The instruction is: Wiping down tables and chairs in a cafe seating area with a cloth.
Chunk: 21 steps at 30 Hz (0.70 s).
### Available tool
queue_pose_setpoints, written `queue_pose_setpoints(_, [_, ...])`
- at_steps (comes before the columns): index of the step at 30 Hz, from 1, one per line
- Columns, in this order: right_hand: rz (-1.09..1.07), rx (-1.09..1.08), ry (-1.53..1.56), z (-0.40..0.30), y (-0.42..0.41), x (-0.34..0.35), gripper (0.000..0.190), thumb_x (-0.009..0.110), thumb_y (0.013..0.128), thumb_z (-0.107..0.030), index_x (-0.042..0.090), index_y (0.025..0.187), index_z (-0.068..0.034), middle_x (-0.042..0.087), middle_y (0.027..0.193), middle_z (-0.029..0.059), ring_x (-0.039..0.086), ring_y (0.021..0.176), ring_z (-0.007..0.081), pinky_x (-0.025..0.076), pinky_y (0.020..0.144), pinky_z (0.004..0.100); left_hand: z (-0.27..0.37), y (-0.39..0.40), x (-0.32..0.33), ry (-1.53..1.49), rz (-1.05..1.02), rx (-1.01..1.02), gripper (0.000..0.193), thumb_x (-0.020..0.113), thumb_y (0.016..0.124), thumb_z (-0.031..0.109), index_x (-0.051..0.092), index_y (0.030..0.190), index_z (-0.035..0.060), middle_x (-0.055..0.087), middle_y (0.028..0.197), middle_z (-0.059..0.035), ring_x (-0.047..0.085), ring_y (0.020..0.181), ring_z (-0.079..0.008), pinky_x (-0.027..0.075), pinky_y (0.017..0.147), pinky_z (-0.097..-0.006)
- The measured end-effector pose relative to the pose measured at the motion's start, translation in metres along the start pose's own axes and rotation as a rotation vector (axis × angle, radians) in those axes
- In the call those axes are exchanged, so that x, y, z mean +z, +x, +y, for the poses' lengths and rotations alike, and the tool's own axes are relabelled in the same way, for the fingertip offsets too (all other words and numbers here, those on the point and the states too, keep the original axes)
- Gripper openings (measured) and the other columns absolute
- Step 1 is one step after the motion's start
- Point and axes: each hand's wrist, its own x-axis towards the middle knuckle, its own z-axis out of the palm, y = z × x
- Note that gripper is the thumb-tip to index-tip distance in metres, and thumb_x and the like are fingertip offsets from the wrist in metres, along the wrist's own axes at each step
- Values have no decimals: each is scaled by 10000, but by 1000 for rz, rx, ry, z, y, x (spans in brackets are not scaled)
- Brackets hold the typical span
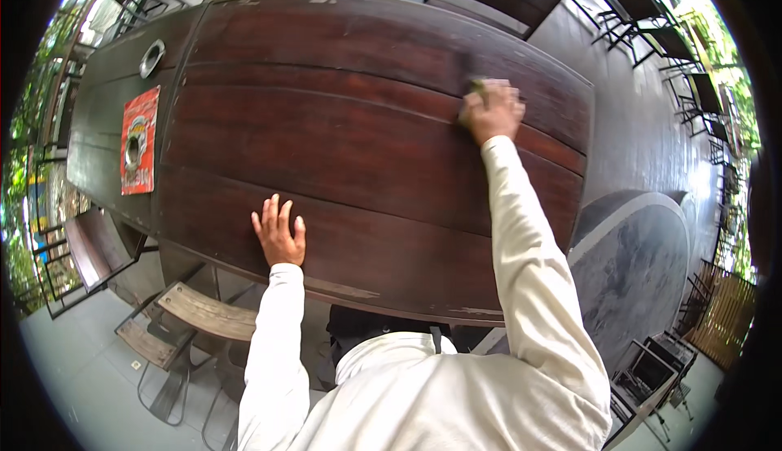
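Before me is a dark reddish-brown plank table. My left hand rests flat near its front edge, fingers spread, holding nothing. Toward the table's right end, my right hand presses on the planks, blurred. Under and beside its fingers shows a greenish thing, perhaps a sponge or cloth; its kind is hard to tell. Both arms wear long off-white sleeves.
On the adjoining table at left lie a red printed sheet with a round object on it and a metallic ring-like dish. A wooden-seated chair stands at the front left, stacked dark chairs at lower right.
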Motion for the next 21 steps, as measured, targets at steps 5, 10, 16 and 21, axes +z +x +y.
queue_pose_setpoints(5, [-44,107,-63,-33,-8,23,608,327,884,-551,274,1380,-204,232,1455,89,174,1352,298,95,1083,503,0,2,-2,-25,-10,-16,351,523,839,251,520,1171,138,429,1326,-78,363,1258,-261,193,1070,-507])
queue_pose_setpoints(10, [-139,-620,393,-191,-126,-52,434,610,741,-285,486,1118,-111,428,1249,177,386,1165,397,280,956,557,-9,-4,-3,-54,-40,-40,318,499,864,253,535,1159,140,422,1332,-76,358,1263,-256,187,1070,-503])
queue_pose_setpoints(16, [-449,-1154,642,-221,-224,-61,567,657,729,-413,486,1237,-227,379,1384,62,312,1304,245,233,1065,481,-46,0,-13,-109,26,-43,263,499,861,176,568,1107,112,471,1272,-85,412,1222,-258,218,1056,-483])
queue_pose_setpoints(21, [-464,-840,248,-235,-81,-70,396,653,646,-280,576,1011,-147,506,1141,108,454,1085,326,336,923,467,-112,-13,-24,12,55,-132,249,479,885,199,576,1096,111,479,1269,-85,411,1221,-262,228,1053,-490])
